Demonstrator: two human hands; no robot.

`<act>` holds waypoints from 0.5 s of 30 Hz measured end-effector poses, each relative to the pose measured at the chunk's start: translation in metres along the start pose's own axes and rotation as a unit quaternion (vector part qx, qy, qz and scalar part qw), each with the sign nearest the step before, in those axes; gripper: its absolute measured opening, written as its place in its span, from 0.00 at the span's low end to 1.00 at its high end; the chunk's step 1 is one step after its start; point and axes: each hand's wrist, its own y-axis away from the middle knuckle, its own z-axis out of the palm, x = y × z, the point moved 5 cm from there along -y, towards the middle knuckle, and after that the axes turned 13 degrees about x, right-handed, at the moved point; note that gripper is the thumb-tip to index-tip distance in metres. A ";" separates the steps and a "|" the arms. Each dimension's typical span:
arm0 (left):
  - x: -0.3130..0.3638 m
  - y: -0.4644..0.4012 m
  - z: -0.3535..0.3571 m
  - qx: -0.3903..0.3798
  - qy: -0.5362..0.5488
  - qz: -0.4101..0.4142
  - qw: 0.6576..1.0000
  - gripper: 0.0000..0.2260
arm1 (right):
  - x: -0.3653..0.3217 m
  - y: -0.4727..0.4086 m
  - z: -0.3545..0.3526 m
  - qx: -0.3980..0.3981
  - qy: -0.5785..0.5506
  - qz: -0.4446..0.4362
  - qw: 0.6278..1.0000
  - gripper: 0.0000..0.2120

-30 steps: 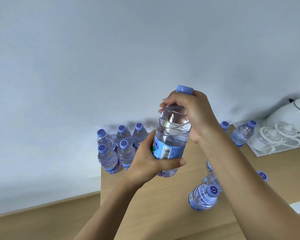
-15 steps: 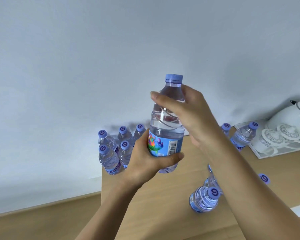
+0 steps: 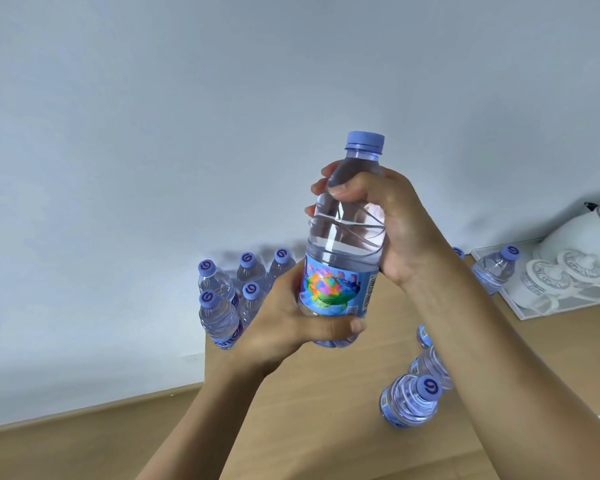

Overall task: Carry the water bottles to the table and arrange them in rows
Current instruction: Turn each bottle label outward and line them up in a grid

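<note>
One clear plastic water bottle with a lilac cap (image 3: 345,237) held upright above the wooden table (image 3: 326,410): left hand (image 3: 291,323) wrapped round the colourful blue label, right hand (image 3: 392,223) curled round the shoulder. Barcode visible; label wording unreadable.

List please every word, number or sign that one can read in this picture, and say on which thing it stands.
Swirl sign like a "6" or "G": on the purple caps of the standing bottles.
Held bottle's label: a colourful picture and a barcode strip; its print is too small to read.
Front-left bottle's label: large white letters, cut off and curved, not readable.
Both the left hand and the right hand grip the held bottle.
No other text shows.
</note>
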 end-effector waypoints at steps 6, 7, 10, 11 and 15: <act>0.007 0.000 -0.004 0.082 -0.037 0.036 0.995 0.17 | -0.008 0.005 -0.002 0.060 0.114 -0.101 0.987 0.12; 0.008 0.000 -0.005 0.117 -0.051 0.047 0.991 0.18 | -0.011 0.008 -0.001 0.079 0.147 -0.131 0.977 0.13; 0.010 0.001 -0.004 0.184 -0.097 0.083 0.974 0.21 | -0.010 0.013 0.001 0.112 0.168 -0.150 0.968 0.18; 0.009 0.002 -0.002 0.189 -0.100 0.092 0.973 0.22 | -0.009 0.014 0.001 0.119 0.158 -0.146 0.969 0.18; 0.007 0.003 0.001 0.177 -0.114 0.095 0.973 0.25 | -0.009 0.013 0.002 0.111 0.114 -0.134 0.978 0.13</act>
